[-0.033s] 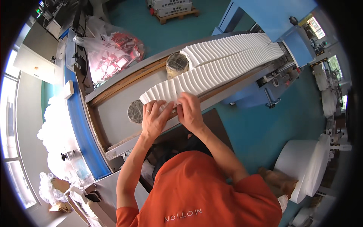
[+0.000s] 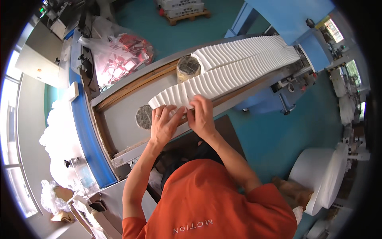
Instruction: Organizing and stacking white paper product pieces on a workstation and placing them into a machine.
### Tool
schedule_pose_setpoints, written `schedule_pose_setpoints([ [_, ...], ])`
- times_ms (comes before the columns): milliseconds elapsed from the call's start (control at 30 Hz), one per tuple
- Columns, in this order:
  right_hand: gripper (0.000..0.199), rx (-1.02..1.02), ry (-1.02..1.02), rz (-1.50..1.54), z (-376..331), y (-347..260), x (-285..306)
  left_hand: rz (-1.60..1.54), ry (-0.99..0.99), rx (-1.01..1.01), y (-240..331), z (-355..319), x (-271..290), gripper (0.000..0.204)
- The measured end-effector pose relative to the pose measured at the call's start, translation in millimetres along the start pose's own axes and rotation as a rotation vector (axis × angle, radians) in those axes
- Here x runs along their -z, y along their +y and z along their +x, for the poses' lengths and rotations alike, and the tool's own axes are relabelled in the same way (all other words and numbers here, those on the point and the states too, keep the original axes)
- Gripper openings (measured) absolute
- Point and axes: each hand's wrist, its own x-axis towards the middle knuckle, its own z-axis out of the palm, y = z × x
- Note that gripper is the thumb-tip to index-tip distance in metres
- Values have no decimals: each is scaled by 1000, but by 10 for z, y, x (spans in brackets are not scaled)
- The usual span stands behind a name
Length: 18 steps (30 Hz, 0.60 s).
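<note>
Nothing had visibly changed from the picture taken at the same instant: both hands and the white row lay in the same places. My judgement was that the work sat mid-step, with the end of the row being gathered or squared.

A person in an orange shirt, seen from above, leaned over a long grey counter [image 2: 119, 127] shaped like a shallow trough. The left hand [image 2: 162, 125] lay flat, its grip spread, fingertips resting on the near end of a long row of white folded sheets [image 2: 238, 67]. The right hand [image 2: 203, 115], just beside the left, curled its grip onto the same end of the row. Whether it pinched sheets or only pressed on them could not be told.

The row looked like 2 overlapping bands of thin white pieces, shingled like fallen dominoes. It ran away from the grip, up and to the right, into a blue machine [image 2: 286, 16].

Just left of the left grip lay a dark round disc [image 2: 144, 116] set in the counter. Beyond the grip, touching the row's far side, stood a round yellowish roll [image 2: 188, 67]. Well beyond, to the left, sat a clear bag of red and white packets [image 2: 123, 53].
</note>
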Motion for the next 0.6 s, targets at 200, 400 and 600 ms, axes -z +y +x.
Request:
schedule_pose_setpoints([
  [200, 18, 76, 45, 80, 252, -322, 107, -74, 16, 21, -154, 1, -20, 39],
  [400, 18, 519, -338, 426, 866, -1335, 80, -168, 549, 578, 279, -371, 369, 37],
  [600, 24, 998, -1060, 1037, 96, -3133, -613, 140, 1069, 1221, 917, -1760, 601, 27],
])
